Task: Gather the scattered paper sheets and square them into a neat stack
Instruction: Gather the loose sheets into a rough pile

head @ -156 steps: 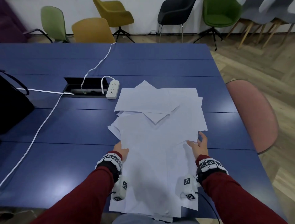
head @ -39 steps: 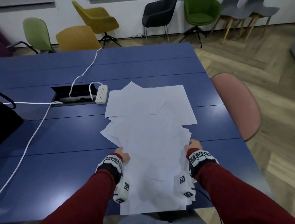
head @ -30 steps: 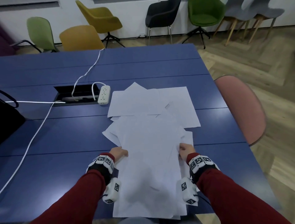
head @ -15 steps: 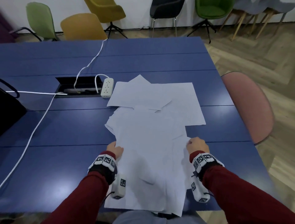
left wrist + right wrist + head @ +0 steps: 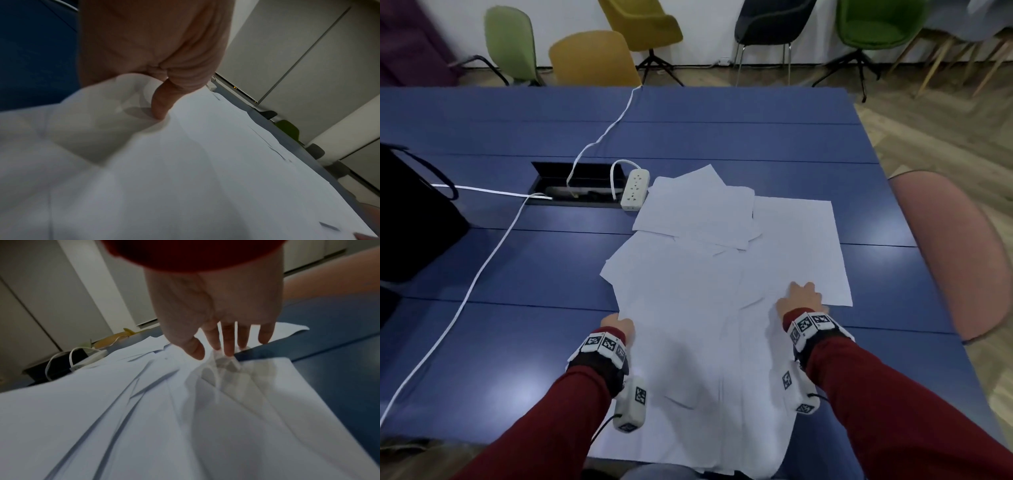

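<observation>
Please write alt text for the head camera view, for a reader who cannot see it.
Two hands in red sleeves gather loose white paper sheets on a blue table: the left hand grips their left edge, the right hand presses on top. A white power strip lies behind.

Head view looks down over the blue table point(image 5: 722, 137); both wrist views sit close above the shared loose white paper sheets point(image 5: 688, 325).

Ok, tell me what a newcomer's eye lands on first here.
The sprawl of white paper sheets fanned down the middle of the blue table. Then the two hands at its edges: the left hand pinching the left edge, the right hand spread flat on the right. Behind sits a white power strip.
</observation>
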A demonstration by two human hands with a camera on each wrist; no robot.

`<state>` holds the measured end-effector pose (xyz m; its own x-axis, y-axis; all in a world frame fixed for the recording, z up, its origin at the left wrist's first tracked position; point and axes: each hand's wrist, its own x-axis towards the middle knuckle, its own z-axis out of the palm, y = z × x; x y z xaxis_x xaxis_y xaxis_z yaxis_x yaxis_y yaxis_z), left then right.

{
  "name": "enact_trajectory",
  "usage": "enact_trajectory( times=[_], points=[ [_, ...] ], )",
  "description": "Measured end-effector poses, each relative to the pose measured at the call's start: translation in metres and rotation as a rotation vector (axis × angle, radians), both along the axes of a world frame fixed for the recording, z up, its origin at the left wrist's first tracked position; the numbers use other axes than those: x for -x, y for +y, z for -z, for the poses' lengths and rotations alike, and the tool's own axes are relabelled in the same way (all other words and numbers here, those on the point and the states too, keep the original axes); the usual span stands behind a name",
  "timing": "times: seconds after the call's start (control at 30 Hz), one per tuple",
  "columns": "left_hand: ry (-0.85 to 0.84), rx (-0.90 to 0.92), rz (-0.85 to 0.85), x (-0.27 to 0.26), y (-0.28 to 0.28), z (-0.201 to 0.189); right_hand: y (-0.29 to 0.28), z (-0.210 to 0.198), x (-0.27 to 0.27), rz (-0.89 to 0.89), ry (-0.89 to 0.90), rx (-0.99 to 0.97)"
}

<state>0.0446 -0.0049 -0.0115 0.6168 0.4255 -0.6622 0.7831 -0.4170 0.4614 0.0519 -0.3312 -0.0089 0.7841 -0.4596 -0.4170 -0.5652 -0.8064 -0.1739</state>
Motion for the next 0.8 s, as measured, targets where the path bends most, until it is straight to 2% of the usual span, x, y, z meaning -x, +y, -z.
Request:
enact_trajectory(
  times=[0.1,0.23,0.33,0.43,0.63,0.8],
  points=[
    [0.054,-0.023,0.008,-0.004,0.0,0.001,0.005,0.004,0.016,0.059,-0.083,0.027],
    [0.071,-0.07,0.058,-0.011,-0.002,0.0,-0.011,0.007,0.026,0.202,-0.184,-0.054],
    [0.095,-0.063,0.065,-0.011,-0.003,-0.002,-0.029,0.012,0.035,0.301,-0.169,-0.094],
    [0.061,-0.032,0.032,-0.007,-0.003,-0.004,-0.026,0.011,0.039,0.272,-0.119,-0.105],
    [-0.018,0.025,0.008,-0.002,-0.005,-0.001,0.017,0.0,0.04,0.108,-0.05,-0.067],
    [-0.096,0.035,0.054,-0.008,0.0,-0.003,0.009,-0.004,0.061,0.366,-0.06,-0.102]
  ],
)
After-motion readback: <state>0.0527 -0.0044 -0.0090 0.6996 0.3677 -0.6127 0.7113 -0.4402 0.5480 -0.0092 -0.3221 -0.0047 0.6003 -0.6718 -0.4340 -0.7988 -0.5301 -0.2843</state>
